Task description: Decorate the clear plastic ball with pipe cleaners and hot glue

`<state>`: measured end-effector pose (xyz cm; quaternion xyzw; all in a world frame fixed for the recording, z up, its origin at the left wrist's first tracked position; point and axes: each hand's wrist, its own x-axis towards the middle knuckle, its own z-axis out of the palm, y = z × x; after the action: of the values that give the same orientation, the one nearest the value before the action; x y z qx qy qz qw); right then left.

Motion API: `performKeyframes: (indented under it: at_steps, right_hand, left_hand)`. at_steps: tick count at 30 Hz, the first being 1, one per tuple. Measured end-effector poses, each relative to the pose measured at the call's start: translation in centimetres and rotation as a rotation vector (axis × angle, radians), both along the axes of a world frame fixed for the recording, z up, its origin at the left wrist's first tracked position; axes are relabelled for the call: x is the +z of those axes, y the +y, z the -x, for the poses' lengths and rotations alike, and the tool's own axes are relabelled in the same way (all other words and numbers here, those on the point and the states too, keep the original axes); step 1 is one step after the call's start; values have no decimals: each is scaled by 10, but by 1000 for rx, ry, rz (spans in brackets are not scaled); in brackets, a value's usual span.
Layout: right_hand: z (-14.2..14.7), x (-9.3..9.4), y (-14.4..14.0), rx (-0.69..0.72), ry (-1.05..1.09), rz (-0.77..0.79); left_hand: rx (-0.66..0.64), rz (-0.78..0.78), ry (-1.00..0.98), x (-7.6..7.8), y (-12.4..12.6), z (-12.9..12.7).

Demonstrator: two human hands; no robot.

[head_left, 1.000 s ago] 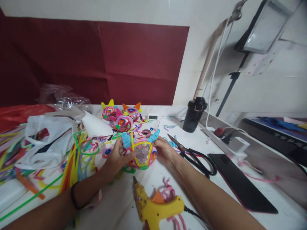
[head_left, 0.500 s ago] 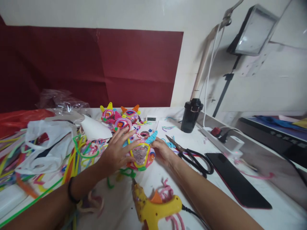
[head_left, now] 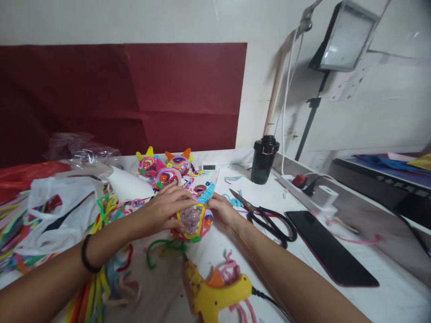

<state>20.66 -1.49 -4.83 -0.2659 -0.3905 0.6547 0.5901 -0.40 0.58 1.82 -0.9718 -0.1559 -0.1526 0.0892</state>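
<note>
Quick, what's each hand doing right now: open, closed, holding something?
Left hand: laid over the colourful horned figure; whether its grip is closed cannot be told.
Right hand: holding the figure beside its blue horn, fingertips hidden.

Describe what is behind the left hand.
Part of the colourful figure shows past the left hand, with three other horned figures farther back; whatever the hand covers cannot be seen.

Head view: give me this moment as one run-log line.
left hand: on blue-horned craft | right hand: at its right side | near side: yellow glue gun | right: scissors
</note>
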Motion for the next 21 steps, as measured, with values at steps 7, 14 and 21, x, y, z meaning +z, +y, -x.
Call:
performKeyframes:
  at_steps: [7,14,21]
  right_hand:
    - [0,-3,2,-22,9,4]
    - [2,-3,2,-15,14,-20]
    - [2,-3,2,-6,9,-18]
  left_hand:
    - [48,7,100,18,-8,-10]
    - [63,-21,163,19,-7,-11]
    - [64,-42,241,27,-15,-18]
